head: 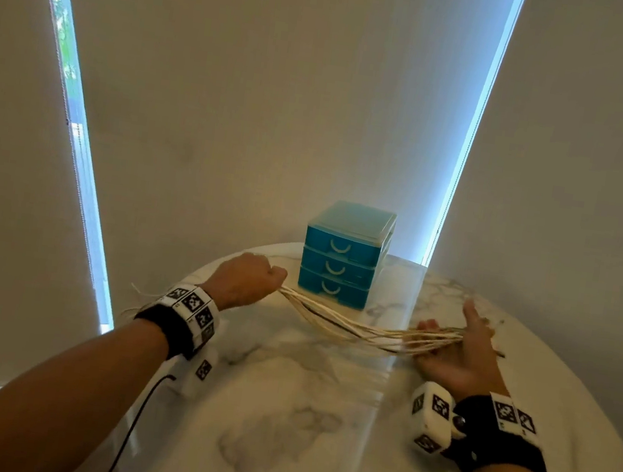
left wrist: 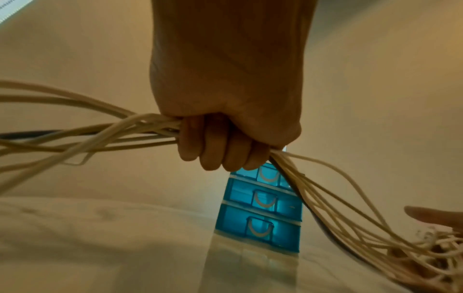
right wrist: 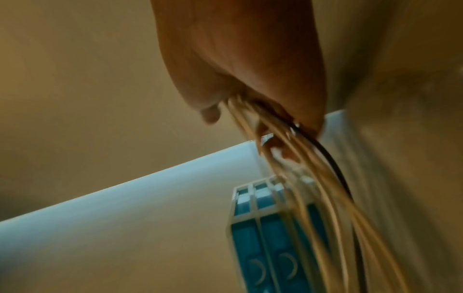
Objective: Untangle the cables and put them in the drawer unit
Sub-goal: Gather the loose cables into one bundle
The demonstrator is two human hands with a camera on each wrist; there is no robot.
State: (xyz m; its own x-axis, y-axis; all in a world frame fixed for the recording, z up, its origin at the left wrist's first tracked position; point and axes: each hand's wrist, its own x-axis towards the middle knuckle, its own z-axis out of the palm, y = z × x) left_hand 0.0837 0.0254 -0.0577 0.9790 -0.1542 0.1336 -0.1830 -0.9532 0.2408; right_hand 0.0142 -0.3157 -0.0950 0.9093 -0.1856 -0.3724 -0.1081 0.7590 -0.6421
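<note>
Cables, a bundle of thin cream-coloured cords [head: 349, 326] with one black lead among them, hang stretched between my two hands above the white marble-patterned round table [head: 296, 432]; my left hand [head: 244, 280] is fisted tight round one end, loose tails spilling out behind my wrist; my right hand [head: 456, 354] lies palm up with the fingers spread and the strands threaded through them, thumb raised, so nothing there is really clamped; I judge I hold them this way to comb the cords apart, one end anchored while the other hand's fingers rake the lines straight. They look mostly parallel across the span, sagging a little in the middle, but still cross and knot near my right fingers; the right wrist view is too blurred to say more. Just beyond the span, nearer my left fist, stands the small blue translucent plastic drawer unit [head: 343, 256], three drawers with pale curved handles, all pushed in; so the sorting seems unfinished, and a drawer must yet be opened.
</note>
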